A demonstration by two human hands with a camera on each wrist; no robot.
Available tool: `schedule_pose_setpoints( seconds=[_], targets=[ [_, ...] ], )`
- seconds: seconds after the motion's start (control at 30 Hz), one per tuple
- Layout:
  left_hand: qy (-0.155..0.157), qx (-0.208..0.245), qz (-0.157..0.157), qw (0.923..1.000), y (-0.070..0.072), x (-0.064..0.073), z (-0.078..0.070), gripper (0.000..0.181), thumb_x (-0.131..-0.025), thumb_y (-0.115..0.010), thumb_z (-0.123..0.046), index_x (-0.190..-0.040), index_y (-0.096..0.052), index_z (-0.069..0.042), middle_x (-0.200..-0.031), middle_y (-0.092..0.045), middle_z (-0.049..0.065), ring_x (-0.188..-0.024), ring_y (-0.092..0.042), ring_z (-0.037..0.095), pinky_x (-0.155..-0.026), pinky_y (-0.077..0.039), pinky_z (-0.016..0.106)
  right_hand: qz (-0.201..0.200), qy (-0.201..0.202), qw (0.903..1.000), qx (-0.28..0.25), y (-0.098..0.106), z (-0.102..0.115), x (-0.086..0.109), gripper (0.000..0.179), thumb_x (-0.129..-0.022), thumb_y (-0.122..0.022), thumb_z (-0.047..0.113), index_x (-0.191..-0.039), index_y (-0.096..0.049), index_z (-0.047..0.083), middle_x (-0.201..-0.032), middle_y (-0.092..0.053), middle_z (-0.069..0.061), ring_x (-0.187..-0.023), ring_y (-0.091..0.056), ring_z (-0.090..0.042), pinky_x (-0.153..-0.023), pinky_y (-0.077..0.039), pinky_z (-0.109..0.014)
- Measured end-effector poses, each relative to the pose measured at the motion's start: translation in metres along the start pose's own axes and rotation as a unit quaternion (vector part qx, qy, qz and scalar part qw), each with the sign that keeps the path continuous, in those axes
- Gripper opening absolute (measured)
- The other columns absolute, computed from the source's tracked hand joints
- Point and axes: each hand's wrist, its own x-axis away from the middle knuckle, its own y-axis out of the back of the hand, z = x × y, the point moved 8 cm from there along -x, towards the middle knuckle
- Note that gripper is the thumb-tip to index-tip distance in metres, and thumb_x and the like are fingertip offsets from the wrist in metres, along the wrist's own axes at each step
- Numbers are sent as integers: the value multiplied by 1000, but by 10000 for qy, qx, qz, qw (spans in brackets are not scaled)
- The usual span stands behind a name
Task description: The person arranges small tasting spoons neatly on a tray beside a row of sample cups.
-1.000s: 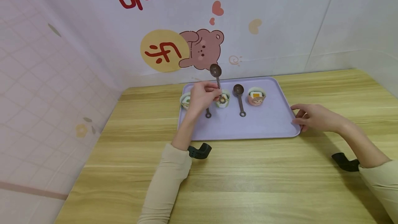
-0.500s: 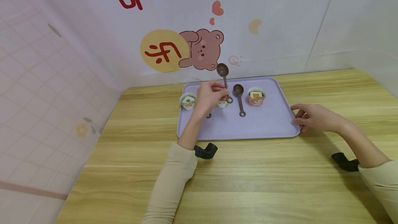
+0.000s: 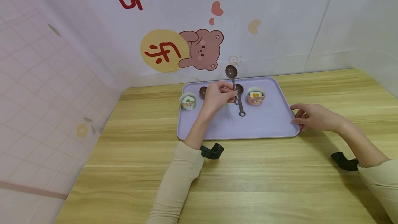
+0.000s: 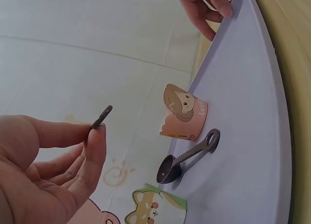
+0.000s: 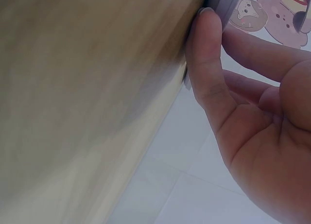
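Observation:
My left hand (image 3: 216,96) pinches the handle of a dark brown measuring spoon (image 3: 231,71) between thumb and fingers, its bowl pointing up above the lilac tray (image 3: 258,125). In the left wrist view only the handle's end shows. Behind the held spoon, a second brown measuring spoon (image 4: 170,169) lies on the tray beside a pink paper cup (image 4: 187,112). A third spoon (image 3: 202,92) is partly covered by my left hand, as is the middle cup (image 4: 155,207) with a dog face. My right hand (image 3: 317,117) grips the tray's right rim with thumb and fingers.
A green-and-white cup (image 3: 188,102) with a white filling stands at the tray's left end. The wooden table (image 3: 264,182) extends around the tray. Behind it rises a white wall sheet (image 3: 280,37) printed with a bear, hearts and red lettering.
My left hand has carried the measuring spoon to the right, from over the middle cup to over the second spoon. The left cup and third spoon's bowl came into view. My right hand stayed put.

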Motion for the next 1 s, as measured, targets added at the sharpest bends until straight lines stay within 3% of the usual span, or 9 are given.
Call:
schedule_pose_setpoints(
  seconds=[0.13, 0.37, 0.53, 0.8, 1.0],
  targets=[
    [-37, 50, 55, 10000, -9, -2, 1, 12, -90, -71, 5, -100, -68, 9, -88, -73, 20, -59, -64, 9, -65, -60, 27, 7, -4, 10000, -16, 0, 0, 0, 53, -98, -63, 1, -137, -36, -24, -96, -68, -14, -69, -69, -19, -65, -59, -30],
    [-120, 3, 77, 9999, -22, -3, 1, 12, -90, -73, 3, -99, -68, 8, -83, -73, 16, -57, -63, 9, -66, -61, 33, 6, 35, 10000, -61, 0, 0, 1, 53, -98, -62, 1, -137, -36, -24, -95, -67, -15, -69, -69, -19, -64, -59, -31],
    [-152, 110, 83, 9998, -31, -3, 2, 12, -90, -72, 3, -99, -67, 8, -82, -73, 16, -58, -63, 10, -64, -60, 31, 6, 15, 9999, -146, 0, -1, 0, 51, -98, -62, 1, -137, -38, -21, -96, -67, -14, -69, -69, -19, -65, -59, -30],
    [-123, 54, 133, 9998, -48, -2, 7, 14, -92, -71, 3, -104, -66, 8, -77, -72, 13, -55, -62, 10, -74, -59, 50, 5, 54, 9999, -101, 0, -1, 0, 52, -98, -63, 1, -136, -38, -23, -94, -68, -13, -68, -69, -19, -64, -59, -31],
    [-228, 159, -4, 9996, -56, -1, 4, 14, -91, -72, 4, -103, -67, 8, -77, -72, 16, -55, -62, 10, -71, -60, 49, -19, 36, 10000, -37, 1, -1, 0, 52, -98, -63, 1, -136, -37, -23, -95, -68, -13, -68, -69, -19, -64, -59, -30]
  ],
)
